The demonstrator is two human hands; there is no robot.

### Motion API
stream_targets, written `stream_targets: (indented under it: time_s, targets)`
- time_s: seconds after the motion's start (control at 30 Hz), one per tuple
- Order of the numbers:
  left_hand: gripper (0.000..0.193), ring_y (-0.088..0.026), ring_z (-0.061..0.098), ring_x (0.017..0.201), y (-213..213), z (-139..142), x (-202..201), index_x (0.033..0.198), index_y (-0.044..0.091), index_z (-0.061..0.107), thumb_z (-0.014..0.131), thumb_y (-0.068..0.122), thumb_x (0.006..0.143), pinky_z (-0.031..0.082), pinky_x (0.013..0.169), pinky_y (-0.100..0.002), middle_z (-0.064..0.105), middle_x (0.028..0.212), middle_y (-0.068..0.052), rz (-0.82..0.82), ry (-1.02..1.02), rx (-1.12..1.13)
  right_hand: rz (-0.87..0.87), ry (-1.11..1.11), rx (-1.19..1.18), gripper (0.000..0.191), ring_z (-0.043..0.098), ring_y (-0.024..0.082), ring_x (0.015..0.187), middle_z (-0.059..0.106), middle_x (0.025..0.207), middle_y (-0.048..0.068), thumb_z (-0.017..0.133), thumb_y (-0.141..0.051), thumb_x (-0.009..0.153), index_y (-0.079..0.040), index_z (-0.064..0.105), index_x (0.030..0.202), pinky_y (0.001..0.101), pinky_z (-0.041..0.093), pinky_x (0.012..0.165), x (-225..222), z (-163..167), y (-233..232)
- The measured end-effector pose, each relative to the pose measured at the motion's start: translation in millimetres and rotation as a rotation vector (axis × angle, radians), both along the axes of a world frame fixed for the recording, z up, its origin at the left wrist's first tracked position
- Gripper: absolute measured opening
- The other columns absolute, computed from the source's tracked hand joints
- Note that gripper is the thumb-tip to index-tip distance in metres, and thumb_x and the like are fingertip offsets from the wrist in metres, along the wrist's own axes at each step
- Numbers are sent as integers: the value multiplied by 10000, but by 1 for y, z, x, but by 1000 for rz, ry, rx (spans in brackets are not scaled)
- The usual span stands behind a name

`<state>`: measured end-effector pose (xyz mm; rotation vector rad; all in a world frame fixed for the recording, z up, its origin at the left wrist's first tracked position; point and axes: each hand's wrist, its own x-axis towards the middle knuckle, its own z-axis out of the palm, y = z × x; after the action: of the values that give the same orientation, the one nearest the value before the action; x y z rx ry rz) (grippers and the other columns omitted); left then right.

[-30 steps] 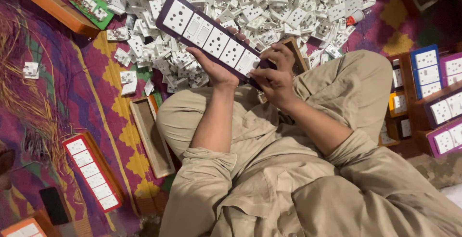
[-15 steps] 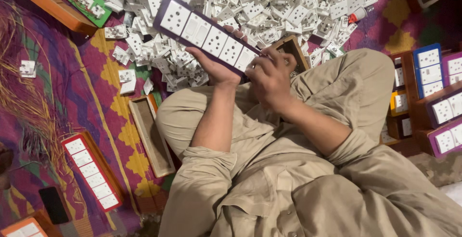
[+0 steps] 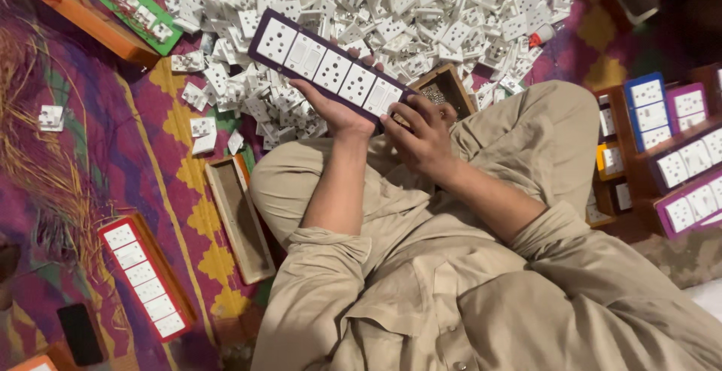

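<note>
I hold a long purple-framed board (image 3: pixel 323 65) fitted with white sockets and switches, tilted up to the left above my lap. My left hand (image 3: pixel 336 109) grips it from underneath near its middle. My right hand (image 3: pixel 421 132) clasps its lower right end, with the fingers curled over the last white module. Just behind that end sits a small brown wooden box (image 3: pixel 449 86) with tiny dark parts inside.
A big heap of loose white socket modules (image 3: pixel 391 2) covers the rug ahead. An empty wooden tray (image 3: pixel 239 217) lies by my left knee, and a red-framed board (image 3: pixel 143 277) further left. Stacked coloured boards (image 3: pixel 669 153) stand at right. Straw-like strands (image 3: pixel 41 153) lie at left.
The board has stayed in both hands and shifted slightly. My right hand's fingers have moved a little along its lower end.
</note>
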<state>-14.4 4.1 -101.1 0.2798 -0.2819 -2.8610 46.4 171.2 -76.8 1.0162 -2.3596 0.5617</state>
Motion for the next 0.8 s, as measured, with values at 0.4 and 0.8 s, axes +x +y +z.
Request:
stream_targets:
  time_s: [0.4, 0.8]
  targets:
    - [920, -332, 676, 977, -2, 12, 8, 1401, 82, 514, 337, 871, 962, 567, 897, -548, 659, 1097, -146, -17, 172, 1, -47, -118, -164, 754, 516, 397, 1293, 520, 1400, 190, 871, -260, 833, -60, 469, 1438, 533, 415, 1059, 8, 34, 3]
    - [970, -357, 692, 1049, 11, 8, 16, 1487, 32, 491, 377, 843, 967, 578, 922, -546, 678, 1169, -184, -292, 230, -118, 119, -1483, -885, 306, 685, 99, 935, 746, 1079, 52, 637, -3, 1001, 29, 648, 1304, 291, 574, 852, -7, -11, 75]
